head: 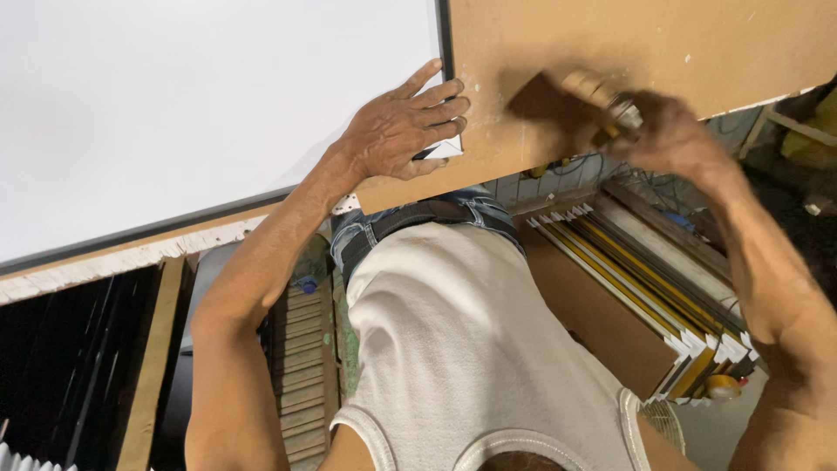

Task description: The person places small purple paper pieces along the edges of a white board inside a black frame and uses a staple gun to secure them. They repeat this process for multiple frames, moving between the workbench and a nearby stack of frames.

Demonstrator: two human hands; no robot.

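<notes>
My left hand (403,126) lies flat, fingers spread, on the corner of a large white panel (192,96) with a thin black frame (444,35), where it meets a brown fibreboard sheet (645,44). My right hand (667,131) is blurred with motion. It grips a small tool with a pale wooden handle and metal collar (602,94) against the brown board. The tool's tip is hidden behind the hand.
The workbench has a chipped white edge (113,262). Below it stand stacked picture-frame mouldings (663,296), white, yellow and dark, and a brown board (602,323). Wooden slats (301,366) lie on the floor at left. My white sleeveless shirt (471,349) fills the lower middle.
</notes>
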